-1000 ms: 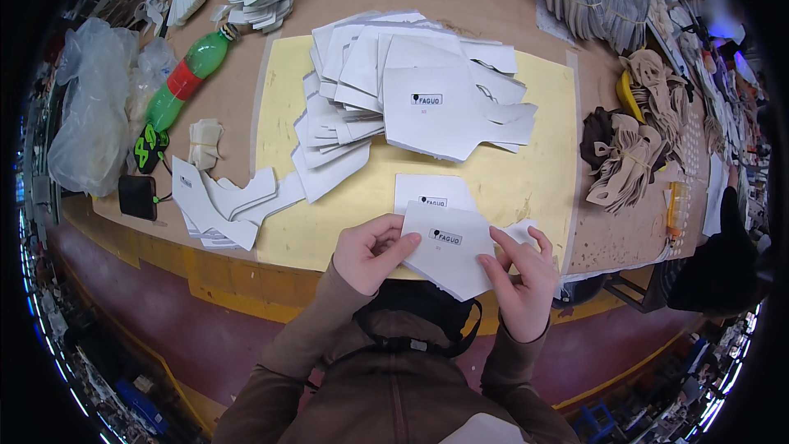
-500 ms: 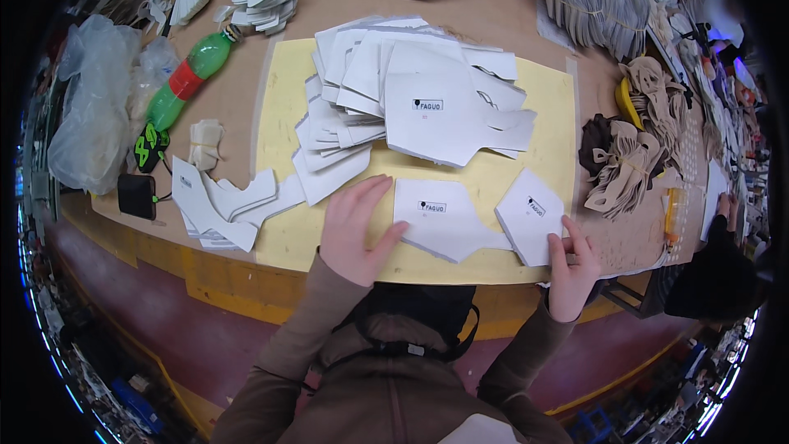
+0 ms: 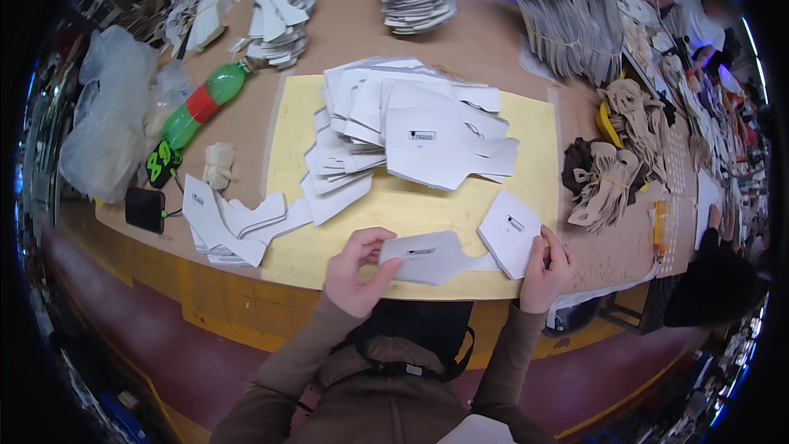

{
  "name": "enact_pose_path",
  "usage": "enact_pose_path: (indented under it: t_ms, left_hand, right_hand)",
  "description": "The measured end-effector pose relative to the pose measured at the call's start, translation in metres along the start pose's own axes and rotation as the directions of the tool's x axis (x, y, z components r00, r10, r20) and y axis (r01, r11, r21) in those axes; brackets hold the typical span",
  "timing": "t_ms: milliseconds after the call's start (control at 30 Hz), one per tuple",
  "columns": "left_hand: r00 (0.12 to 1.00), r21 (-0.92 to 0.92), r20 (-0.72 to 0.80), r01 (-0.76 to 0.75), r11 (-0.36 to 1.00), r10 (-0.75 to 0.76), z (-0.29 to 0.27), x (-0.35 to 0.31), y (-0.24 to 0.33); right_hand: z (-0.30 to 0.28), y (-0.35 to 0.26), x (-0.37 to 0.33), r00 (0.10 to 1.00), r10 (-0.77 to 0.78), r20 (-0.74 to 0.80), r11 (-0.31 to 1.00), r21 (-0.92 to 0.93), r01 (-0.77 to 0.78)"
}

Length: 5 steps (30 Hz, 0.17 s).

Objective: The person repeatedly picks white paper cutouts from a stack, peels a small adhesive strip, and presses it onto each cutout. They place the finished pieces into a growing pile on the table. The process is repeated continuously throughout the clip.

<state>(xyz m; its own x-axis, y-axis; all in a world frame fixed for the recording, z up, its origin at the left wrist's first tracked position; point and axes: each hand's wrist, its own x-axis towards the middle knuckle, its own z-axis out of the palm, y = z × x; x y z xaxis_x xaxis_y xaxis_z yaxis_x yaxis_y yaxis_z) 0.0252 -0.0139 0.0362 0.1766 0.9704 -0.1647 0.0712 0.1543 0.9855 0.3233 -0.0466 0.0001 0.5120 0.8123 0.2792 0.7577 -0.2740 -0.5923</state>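
Observation:
My left hand [image 3: 360,271] pinches the left edge of a white die-cut panel [image 3: 426,258], thumb on top and fingers behind. That edge is tilted up off the yellow sheet [image 3: 427,289]. From the panel's right side a narrow strip runs to a second white panel [image 3: 509,232]. Whether the two are one piece I cannot tell. My right hand [image 3: 548,270] grips the second panel's right edge between thumb and fingers. Just beyond my hands lies a loose heap of similar white panels [image 3: 419,148], each with grey edges. Both visible top panels carry a small dark printed mark.
More white cut pieces [image 3: 218,218] lie at the left. Beyond them are a black flat device [image 3: 145,210], a green bottle [image 3: 201,107] and a clear plastic bag [image 3: 107,131]. Tan bundles [image 3: 608,185] lie on the right, grey stacks [image 3: 567,25] at the far right. Another person sits at right.
My left hand has closed on the left panel's edge and raised it from the sheet. My right hand still holds the right panel. The whole view has shifted slightly.

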Motion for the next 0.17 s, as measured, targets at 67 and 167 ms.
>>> enact_pose_path:
  t_ms: [67,167]
  left_hand:
    - [0.995,-0.064,-0.067,-0.078,0.995,0.073,-0.026,-0.007,0.007]
    - [0.945,-0.116,-0.293,-0.188,0.975,0.147,-0.081,-0.020,0.018]
  right_hand:
    - [0.001,0.002,0.001,0.999,-0.032,-0.017,0.999,0.007,0.032]
    - [0.001,0.003,0.001,0.999,-0.052,-0.003,0.999,0.011,0.052]
